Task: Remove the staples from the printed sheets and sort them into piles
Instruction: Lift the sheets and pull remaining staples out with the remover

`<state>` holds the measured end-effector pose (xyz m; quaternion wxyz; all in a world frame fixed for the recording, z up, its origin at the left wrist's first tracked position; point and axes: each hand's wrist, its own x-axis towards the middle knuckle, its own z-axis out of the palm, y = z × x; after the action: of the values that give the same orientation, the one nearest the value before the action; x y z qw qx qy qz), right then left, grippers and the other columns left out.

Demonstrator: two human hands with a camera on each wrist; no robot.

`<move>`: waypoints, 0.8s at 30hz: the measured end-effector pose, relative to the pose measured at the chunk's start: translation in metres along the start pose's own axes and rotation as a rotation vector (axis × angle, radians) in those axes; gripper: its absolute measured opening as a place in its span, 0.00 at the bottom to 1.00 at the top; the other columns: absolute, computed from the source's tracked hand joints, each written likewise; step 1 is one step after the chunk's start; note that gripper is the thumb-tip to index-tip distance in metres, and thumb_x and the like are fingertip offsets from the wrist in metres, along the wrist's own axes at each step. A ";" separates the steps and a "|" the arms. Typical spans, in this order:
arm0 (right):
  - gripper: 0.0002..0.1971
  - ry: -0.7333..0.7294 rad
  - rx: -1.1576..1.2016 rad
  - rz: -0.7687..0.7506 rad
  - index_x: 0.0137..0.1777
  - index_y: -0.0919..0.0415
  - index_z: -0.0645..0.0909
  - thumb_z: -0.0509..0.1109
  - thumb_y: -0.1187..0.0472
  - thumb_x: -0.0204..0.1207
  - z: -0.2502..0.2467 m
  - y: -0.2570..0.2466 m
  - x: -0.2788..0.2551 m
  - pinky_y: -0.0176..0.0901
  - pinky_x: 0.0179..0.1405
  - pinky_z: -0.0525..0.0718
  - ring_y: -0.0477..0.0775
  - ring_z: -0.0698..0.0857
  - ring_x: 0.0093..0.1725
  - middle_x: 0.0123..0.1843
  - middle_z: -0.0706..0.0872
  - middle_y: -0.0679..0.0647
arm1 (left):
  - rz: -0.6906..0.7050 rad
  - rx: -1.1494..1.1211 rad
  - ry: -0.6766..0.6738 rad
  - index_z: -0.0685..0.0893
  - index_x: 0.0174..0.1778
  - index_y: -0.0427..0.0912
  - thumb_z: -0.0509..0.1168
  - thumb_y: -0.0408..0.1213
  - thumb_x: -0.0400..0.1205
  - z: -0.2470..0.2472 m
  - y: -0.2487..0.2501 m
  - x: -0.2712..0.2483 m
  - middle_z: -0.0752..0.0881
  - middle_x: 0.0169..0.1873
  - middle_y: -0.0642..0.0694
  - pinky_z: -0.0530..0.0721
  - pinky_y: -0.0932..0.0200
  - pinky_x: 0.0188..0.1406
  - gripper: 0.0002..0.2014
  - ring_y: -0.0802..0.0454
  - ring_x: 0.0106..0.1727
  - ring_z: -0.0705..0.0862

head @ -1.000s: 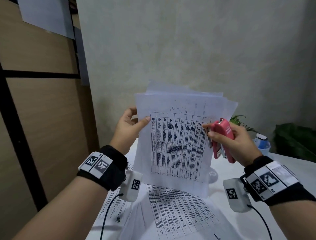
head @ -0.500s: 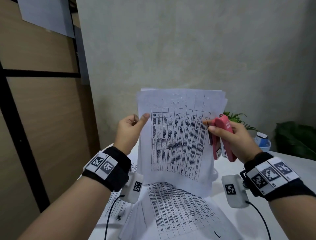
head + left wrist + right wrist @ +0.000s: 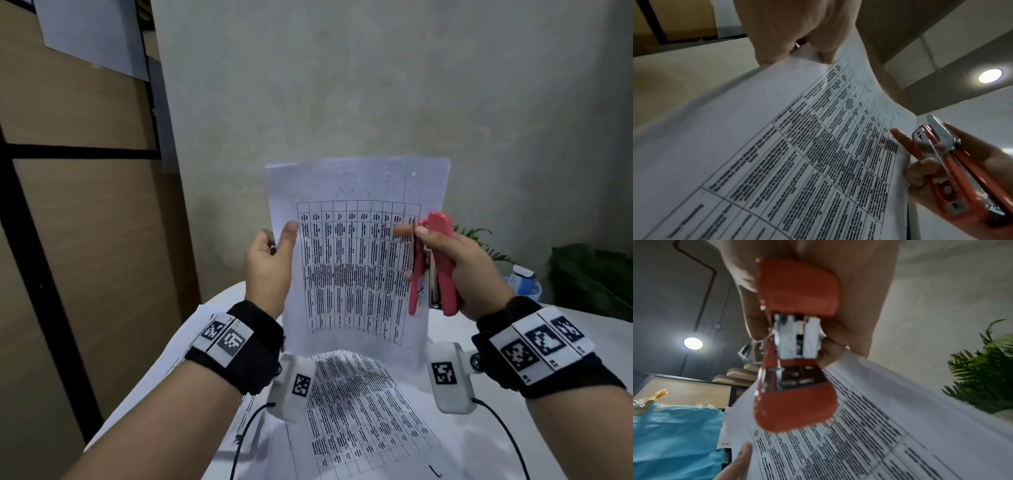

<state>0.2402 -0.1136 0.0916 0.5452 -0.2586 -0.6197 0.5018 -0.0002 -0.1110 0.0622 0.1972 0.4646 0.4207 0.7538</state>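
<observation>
I hold a set of printed sheets upright above the table, their edges lined up. My left hand pinches the left edge, thumb on the front; the same sheets fill the left wrist view. My right hand grips a red stapler against the palm, its index fingertip on the sheets' right edge. The stapler points its metal mouth toward the wrist camera, beside the sheets. More printed sheets lie flat on the white table below. No staple is visible.
A grey wall stands close behind the table. At the back right are a leafy plant, a darker plant and a small white and blue container. Wooden panels line the left side. Blue plastic sheeting shows in the right wrist view.
The sheets were fanned out a second ago and now sit squared together. My left thumb has slid up the left edge. The stapler stays in my right hand.
</observation>
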 end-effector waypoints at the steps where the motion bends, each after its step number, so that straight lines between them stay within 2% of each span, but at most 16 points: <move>1: 0.19 -0.016 -0.028 0.032 0.53 0.60 0.87 0.68 0.49 0.68 0.000 0.000 0.000 0.45 0.32 0.86 0.57 0.83 0.29 0.44 0.85 0.57 | -0.023 0.002 -0.012 0.72 0.39 0.39 0.67 0.63 0.73 0.000 0.000 -0.003 0.74 0.33 0.44 0.75 0.51 0.35 0.27 0.50 0.33 0.71; 3: 0.24 -0.031 -0.062 0.095 0.56 0.64 0.85 0.67 0.47 0.66 0.001 0.004 -0.002 0.44 0.32 0.87 0.55 0.84 0.28 0.43 0.85 0.59 | -0.079 0.055 -0.076 0.70 0.50 0.42 0.65 0.60 0.76 -0.001 -0.008 -0.011 0.78 0.42 0.45 0.80 0.58 0.40 0.24 0.54 0.38 0.77; 5: 0.27 -0.019 -0.070 0.136 0.56 0.67 0.84 0.68 0.46 0.65 0.003 0.010 -0.004 0.42 0.30 0.87 0.52 0.83 0.26 0.39 0.83 0.60 | -0.107 0.131 -0.115 0.63 0.61 0.42 0.63 0.47 0.83 -0.001 -0.017 -0.019 0.78 0.54 0.49 0.80 0.73 0.39 0.20 0.63 0.45 0.79; 6: 0.28 -0.010 -0.070 0.154 0.56 0.69 0.83 0.68 0.47 0.64 0.004 0.013 -0.005 0.41 0.28 0.86 0.52 0.83 0.26 0.37 0.83 0.60 | -0.111 0.135 -0.123 0.60 0.64 0.42 0.62 0.41 0.84 -0.001 -0.019 -0.021 0.77 0.58 0.48 0.80 0.74 0.41 0.19 0.63 0.48 0.80; 7: 0.28 -0.004 -0.070 0.170 0.57 0.69 0.82 0.68 0.47 0.64 0.005 0.015 -0.006 0.40 0.26 0.85 0.54 0.82 0.26 0.34 0.83 0.59 | -0.108 0.136 -0.130 0.58 0.67 0.42 0.60 0.38 0.85 -0.001 -0.021 -0.021 0.77 0.61 0.46 0.82 0.69 0.47 0.20 0.60 0.51 0.81; 9: 0.25 -0.001 -0.072 0.186 0.57 0.69 0.82 0.68 0.49 0.69 0.005 0.017 -0.006 0.39 0.25 0.84 0.55 0.82 0.27 0.31 0.83 0.56 | -0.121 0.144 -0.138 0.59 0.70 0.43 0.57 0.37 0.87 0.000 -0.022 -0.017 0.79 0.61 0.44 0.82 0.52 0.59 0.18 0.51 0.55 0.83; 11: 0.22 0.008 -0.073 0.181 0.57 0.69 0.82 0.67 0.51 0.72 0.006 0.017 -0.006 0.39 0.24 0.84 0.54 0.82 0.27 0.31 0.82 0.56 | -0.137 0.163 -0.158 0.66 0.65 0.43 0.55 0.39 0.88 0.002 -0.020 -0.014 0.82 0.59 0.44 0.80 0.45 0.64 0.11 0.47 0.59 0.82; 12: 0.23 0.008 -0.070 0.175 0.57 0.69 0.82 0.67 0.50 0.70 0.006 0.016 -0.005 0.39 0.24 0.84 0.54 0.82 0.27 0.32 0.82 0.57 | -0.137 0.168 -0.172 0.69 0.62 0.43 0.54 0.39 0.88 0.003 -0.020 -0.012 0.82 0.58 0.45 0.79 0.45 0.65 0.09 0.47 0.60 0.82; 14: 0.26 0.005 -0.060 0.175 0.57 0.69 0.81 0.68 0.48 0.66 0.006 0.015 -0.004 0.40 0.25 0.84 0.55 0.82 0.27 0.34 0.81 0.59 | -0.128 0.149 -0.202 0.70 0.59 0.42 0.53 0.39 0.88 0.004 -0.020 -0.012 0.83 0.57 0.48 0.80 0.52 0.62 0.07 0.52 0.59 0.82; 16: 0.27 -0.009 -0.054 0.193 0.56 0.70 0.80 0.68 0.48 0.66 0.005 0.016 -0.003 0.42 0.26 0.84 0.56 0.82 0.27 0.34 0.82 0.59 | -0.132 0.146 -0.225 0.68 0.59 0.41 0.52 0.38 0.89 0.005 -0.019 -0.013 0.82 0.52 0.54 0.79 0.65 0.50 0.06 0.62 0.52 0.81; 17: 0.24 -0.005 -0.063 0.205 0.55 0.69 0.80 0.69 0.49 0.69 0.005 0.018 -0.003 0.42 0.27 0.84 0.56 0.82 0.28 0.34 0.82 0.59 | -0.127 0.159 -0.232 0.67 0.59 0.40 0.52 0.38 0.89 0.005 -0.020 -0.014 0.81 0.51 0.55 0.77 0.68 0.45 0.06 0.65 0.48 0.80; 19: 0.16 0.045 -0.125 0.193 0.48 0.63 0.80 0.67 0.48 0.75 0.006 0.021 -0.001 0.44 0.33 0.83 0.54 0.83 0.30 0.36 0.83 0.57 | -0.104 0.186 -0.227 0.66 0.60 0.39 0.51 0.37 0.89 0.005 -0.022 -0.013 0.81 0.50 0.51 0.76 0.69 0.41 0.07 0.63 0.44 0.79; 21: 0.16 0.167 -0.269 0.110 0.48 0.57 0.78 0.65 0.43 0.75 0.005 0.022 0.004 0.47 0.41 0.84 0.53 0.85 0.36 0.42 0.85 0.56 | -0.065 0.208 -0.221 0.66 0.60 0.37 0.51 0.36 0.89 0.005 -0.022 -0.012 0.81 0.50 0.47 0.77 0.69 0.41 0.07 0.60 0.43 0.79; 22: 0.20 0.253 -0.342 0.055 0.51 0.57 0.77 0.65 0.40 0.73 0.005 0.020 0.008 0.48 0.41 0.85 0.54 0.86 0.40 0.45 0.85 0.56 | -0.048 0.211 -0.225 0.67 0.61 0.37 0.51 0.35 0.89 0.005 -0.022 -0.012 0.81 0.49 0.48 0.77 0.69 0.41 0.08 0.59 0.43 0.79; 24: 0.25 0.420 -0.391 -0.066 0.56 0.59 0.75 0.66 0.37 0.72 0.004 0.008 0.015 0.45 0.33 0.85 0.53 0.86 0.40 0.48 0.84 0.57 | -0.026 0.199 -0.224 0.67 0.61 0.36 0.52 0.34 0.88 0.006 -0.021 -0.012 0.82 0.47 0.49 0.78 0.68 0.42 0.08 0.56 0.44 0.79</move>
<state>0.2302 -0.0994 0.0911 0.6175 -0.4365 -0.5864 0.2904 0.0089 -0.1042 0.0397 0.2056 0.5578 0.4747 0.6491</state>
